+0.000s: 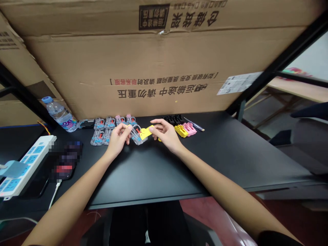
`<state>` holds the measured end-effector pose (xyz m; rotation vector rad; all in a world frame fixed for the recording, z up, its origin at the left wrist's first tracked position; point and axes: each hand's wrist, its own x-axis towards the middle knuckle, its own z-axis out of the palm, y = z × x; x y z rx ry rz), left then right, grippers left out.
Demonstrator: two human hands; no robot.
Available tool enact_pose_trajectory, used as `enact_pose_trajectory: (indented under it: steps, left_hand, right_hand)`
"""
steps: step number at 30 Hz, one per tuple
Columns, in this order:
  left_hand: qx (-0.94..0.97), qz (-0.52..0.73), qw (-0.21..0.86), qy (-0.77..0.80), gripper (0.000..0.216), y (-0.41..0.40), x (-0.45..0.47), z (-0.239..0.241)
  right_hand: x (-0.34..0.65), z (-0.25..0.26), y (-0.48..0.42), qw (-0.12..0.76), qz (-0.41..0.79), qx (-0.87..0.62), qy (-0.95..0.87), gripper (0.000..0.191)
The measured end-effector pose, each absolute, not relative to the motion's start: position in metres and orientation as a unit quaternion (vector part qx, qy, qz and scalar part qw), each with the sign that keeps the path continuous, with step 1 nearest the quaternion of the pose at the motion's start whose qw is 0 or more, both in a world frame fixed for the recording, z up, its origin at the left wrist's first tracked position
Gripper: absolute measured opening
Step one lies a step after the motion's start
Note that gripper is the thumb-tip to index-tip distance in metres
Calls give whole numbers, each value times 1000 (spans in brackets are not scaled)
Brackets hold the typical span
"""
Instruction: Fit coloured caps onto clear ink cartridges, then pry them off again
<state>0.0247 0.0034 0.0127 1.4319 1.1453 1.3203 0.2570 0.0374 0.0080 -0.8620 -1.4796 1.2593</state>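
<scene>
My left hand (119, 138) pinches a clear plastic casing (137, 136) with blue and red parts inside, held tilted above the table. My right hand (166, 135) grips a small yellow plastic piece (146, 132) between thumb and fingers. The yellow piece overlaps the right side of the clear casing; whether they are joined I cannot tell. Left of my left hand, several similar clear casings (97, 137) lie in rows, some with pink ends. Beyond my right hand are yellow pieces (181, 131), pink pieces (190, 129) and black pieces (174, 119).
A pen (194, 124) lies at the back right. At the left are a water bottle (61, 114), a phone (67, 160) on a cable and a white power strip (28, 165). A large cardboard sheet (143, 58) walls off the back of the black table (153, 177).
</scene>
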Motion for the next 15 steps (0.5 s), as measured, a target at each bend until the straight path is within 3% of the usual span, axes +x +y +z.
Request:
enact_pose_trajectory:
  steps: [4, 7, 10, 15]
  left_hand:
    - [623, 415, 497, 439, 45, -3, 34, 8]
    - [582, 431, 533, 437, 49, -4, 36, 10]
    - [516, 459, 571, 445, 49, 0, 32, 11]
    - [497, 398, 630, 444, 53, 1, 28, 9]
  right_hand:
    - [252, 1, 32, 419, 545, -327, -648, 48]
    - [255, -3, 34, 423, 532, -319, -661, 36]
    - [260, -1, 35, 452, 438, -290, -721, 28]
    - [260, 5, 28, 436, 288, -223, -823, 28]
